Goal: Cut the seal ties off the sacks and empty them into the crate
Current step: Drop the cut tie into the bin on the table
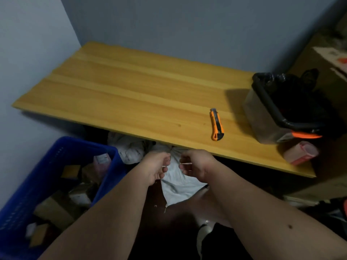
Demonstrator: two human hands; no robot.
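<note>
Knife (216, 125) on table (120, 94), bin (270, 117) to its right, crate (56, 166) below left

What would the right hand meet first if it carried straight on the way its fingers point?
Probably the left hand: the right hand curls its fingers leftward over the sack, with only a narrow gap between them. Depth is unclear.

Sack (176, 182) top hidden under table (131, 87), crate (62, 152) cut off left, contents blurred
</note>
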